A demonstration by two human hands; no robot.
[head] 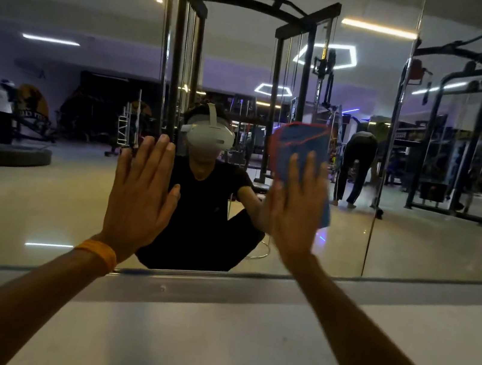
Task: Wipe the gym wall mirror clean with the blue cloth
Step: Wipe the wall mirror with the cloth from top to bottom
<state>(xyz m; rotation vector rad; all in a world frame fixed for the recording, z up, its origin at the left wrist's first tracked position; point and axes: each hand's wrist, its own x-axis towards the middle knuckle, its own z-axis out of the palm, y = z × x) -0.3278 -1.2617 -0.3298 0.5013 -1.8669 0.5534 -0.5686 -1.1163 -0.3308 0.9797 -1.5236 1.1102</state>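
Right hand (296, 203) flat, fingers straight, pressing blue cloth (298, 150) on mirror (41, 198), frame centre. Left hand (140, 194) flat, bracing. Overlap strokes evenly.

Under the right grip (298, 210), the blue cloth (299, 142) looks soft and matt, a woven fabric with red stitched edging. The mirror (41, 198) beneath the left grip (140, 191) is smooth, glossy glass. Below both runs a dull metal strip (216, 289); the floor (206, 350) below that is pale, smooth and faintly shiny.

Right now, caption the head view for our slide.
Right hand presses blue cloth on gym mirror; left hand flat alongside.
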